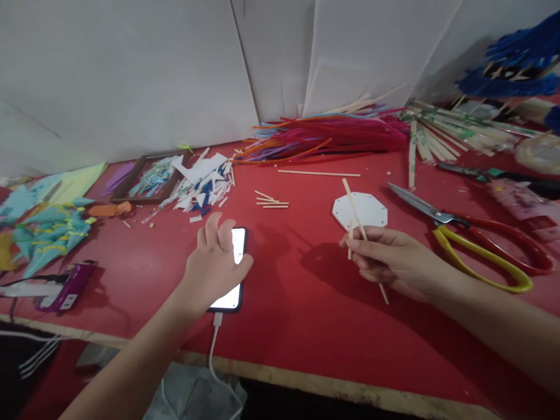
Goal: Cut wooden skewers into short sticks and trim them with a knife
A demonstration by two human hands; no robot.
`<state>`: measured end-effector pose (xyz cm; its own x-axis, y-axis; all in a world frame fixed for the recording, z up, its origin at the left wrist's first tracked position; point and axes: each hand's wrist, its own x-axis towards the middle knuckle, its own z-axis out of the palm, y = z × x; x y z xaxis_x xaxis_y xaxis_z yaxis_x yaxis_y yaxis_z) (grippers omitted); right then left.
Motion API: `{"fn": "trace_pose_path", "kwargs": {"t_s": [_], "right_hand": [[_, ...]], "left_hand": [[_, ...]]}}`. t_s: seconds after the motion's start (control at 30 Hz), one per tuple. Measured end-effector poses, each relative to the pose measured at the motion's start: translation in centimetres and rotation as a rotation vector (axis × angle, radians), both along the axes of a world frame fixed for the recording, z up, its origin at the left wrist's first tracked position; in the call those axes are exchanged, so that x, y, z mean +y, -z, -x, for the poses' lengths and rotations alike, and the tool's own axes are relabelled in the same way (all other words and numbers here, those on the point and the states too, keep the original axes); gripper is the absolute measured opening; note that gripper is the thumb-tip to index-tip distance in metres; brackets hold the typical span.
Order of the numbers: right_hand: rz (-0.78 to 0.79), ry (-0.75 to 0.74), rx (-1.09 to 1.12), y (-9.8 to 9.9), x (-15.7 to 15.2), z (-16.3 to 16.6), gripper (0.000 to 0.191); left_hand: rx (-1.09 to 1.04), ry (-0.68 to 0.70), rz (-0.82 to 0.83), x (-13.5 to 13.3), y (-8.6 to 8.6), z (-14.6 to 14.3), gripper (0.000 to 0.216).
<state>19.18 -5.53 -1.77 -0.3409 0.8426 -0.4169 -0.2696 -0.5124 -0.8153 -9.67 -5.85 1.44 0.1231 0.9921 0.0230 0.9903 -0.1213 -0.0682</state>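
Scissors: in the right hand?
No, the scissors lie on the red tabletop; the right hand holds two thin sticks.

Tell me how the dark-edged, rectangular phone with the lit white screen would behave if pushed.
The phone would probably slide rather than roll or tip, since it lies flat on the red tabletop. It should stay rigid, judging by its slab shape. The white cable plugged into its near end may trail along or tug.

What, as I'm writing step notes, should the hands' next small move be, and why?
Perhaps bring the left hand over to take the short stick. The right hand grips both that and a long stick, while the left, over the lit phone, holds no stick, so it seems free to help.
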Motion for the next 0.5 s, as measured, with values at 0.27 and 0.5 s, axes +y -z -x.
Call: {"fn": "trace_pose_path", "kwargs": {"t_s": [0.27,0.5], "right_hand": [[-0.023,-0.015,0.000,0.29,0.05,-0.11,0.049],[-0.023,-0.019,-0.001,0.02,0.10,0.06,0.048]], "left_hand": [[0.009,0.071,0.044,0.38,-0.16,0.05,0.046],[0.031,0.129,0.042,-0.53,-0.57,-0.18,0.045]]}}
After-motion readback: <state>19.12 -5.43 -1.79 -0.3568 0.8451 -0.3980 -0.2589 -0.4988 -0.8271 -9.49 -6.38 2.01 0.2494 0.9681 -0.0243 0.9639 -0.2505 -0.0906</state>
